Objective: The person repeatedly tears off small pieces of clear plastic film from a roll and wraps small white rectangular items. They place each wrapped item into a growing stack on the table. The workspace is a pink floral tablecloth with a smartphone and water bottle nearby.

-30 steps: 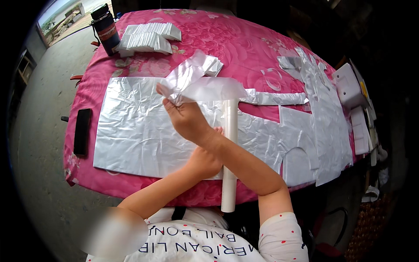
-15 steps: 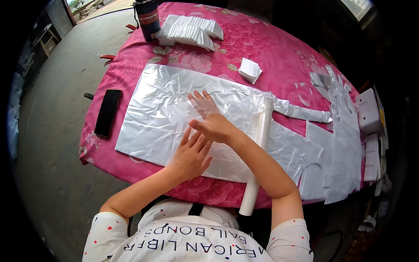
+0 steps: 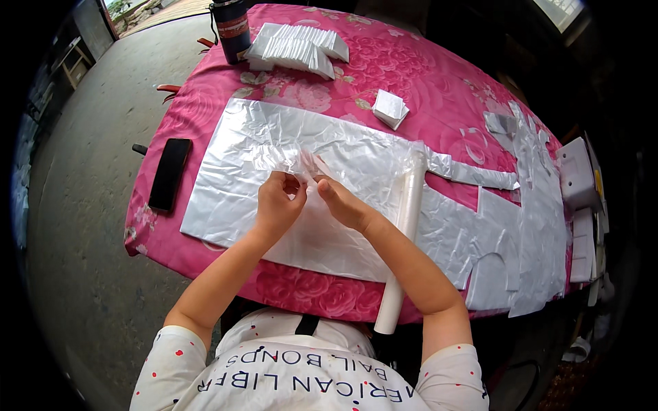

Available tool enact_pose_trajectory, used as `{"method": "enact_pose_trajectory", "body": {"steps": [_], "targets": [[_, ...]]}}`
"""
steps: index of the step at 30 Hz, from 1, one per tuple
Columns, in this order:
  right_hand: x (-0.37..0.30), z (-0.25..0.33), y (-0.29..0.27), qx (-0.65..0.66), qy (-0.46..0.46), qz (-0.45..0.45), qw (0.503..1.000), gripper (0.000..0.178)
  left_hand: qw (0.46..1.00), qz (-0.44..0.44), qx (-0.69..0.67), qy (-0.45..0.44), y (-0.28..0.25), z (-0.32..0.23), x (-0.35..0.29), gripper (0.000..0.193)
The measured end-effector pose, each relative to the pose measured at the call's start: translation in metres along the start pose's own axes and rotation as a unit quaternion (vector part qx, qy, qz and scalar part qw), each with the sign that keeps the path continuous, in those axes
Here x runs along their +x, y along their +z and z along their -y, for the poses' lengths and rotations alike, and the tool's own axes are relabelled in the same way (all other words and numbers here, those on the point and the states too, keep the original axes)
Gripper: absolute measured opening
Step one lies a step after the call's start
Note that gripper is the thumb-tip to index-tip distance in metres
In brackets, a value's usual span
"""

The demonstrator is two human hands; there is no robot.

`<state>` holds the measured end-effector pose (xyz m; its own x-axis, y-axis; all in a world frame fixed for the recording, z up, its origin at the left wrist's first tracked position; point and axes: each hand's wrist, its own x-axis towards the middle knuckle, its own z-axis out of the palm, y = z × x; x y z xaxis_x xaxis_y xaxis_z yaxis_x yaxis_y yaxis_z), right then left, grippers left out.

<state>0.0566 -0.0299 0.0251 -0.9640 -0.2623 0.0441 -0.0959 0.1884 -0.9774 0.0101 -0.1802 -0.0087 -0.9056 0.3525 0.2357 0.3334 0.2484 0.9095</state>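
Observation:
Over a silvery plastic sheet (image 3: 223,175) spread on the table, a thin crumpled piece of clear film (image 3: 271,159) is between my two hands. My left hand (image 3: 277,205) has its fingers curled in a pinch on the film's near edge. Close beside it, my right hand (image 3: 344,205) has film around its fingers, which are blurred and partly hidden behind it; its thumb points up toward the left hand. A roll of clear film (image 3: 410,205) lies across the sheet's right part, its near end past the table edge.
A pink floral tablecloth (image 3: 439,75) covers the table. Folded white packets (image 3: 301,51) stand in rows at the back beside a dark tumbler (image 3: 232,31). A smaller stack (image 3: 391,108) sits nearer. A phone (image 3: 170,175) lies left; cut silvery pieces (image 3: 534,240) lie right, near white boxes (image 3: 579,175).
My left hand has risen from the sheet and curled into a pinch on the film. My right hand has turned, thumb up, and its fingers have drawn back toward me.

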Motion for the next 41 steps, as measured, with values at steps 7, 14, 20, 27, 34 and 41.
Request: {"method": "enact_pose_trajectory", "body": {"steps": [7, 14, 20, 27, 34, 41], "targets": [[-0.041, 0.017, -0.061, -0.005, -0.129, -0.218, 0.967, 0.101, 0.998, -0.021, -0.023, -0.047, -0.026, 0.007, 0.000, 0.032], [-0.205, -0.009, -0.212, 0.445, -0.043, -0.676, 0.586, 0.063, 0.994, 0.006, 0.111, 0.000, -0.050, -0.001, -0.009, 0.048], [-0.327, -0.049, -0.198, 0.236, 0.086, -0.711, 0.657, 0.036, 0.956, -0.194, 0.112, 0.189, -0.072, -0.017, -0.001, 0.050], [-0.233, 0.008, -0.048, -0.340, 0.079, -0.374, 0.859, 0.038, 0.960, 0.127, 0.037, 0.247, 0.039, -0.094, 0.017, 0.043], [-0.204, 0.005, -0.029, -0.403, -0.019, -0.206, 0.891, 0.053, 0.860, 0.237, -0.342, -0.296, 0.155, -0.066, 0.064, 0.068], [-0.204, 0.002, -0.036, -0.452, -0.010, -0.131, 0.883, 0.062, 0.802, 0.279, -0.382, -0.365, 0.139, -0.059, 0.073, 0.074]]}}
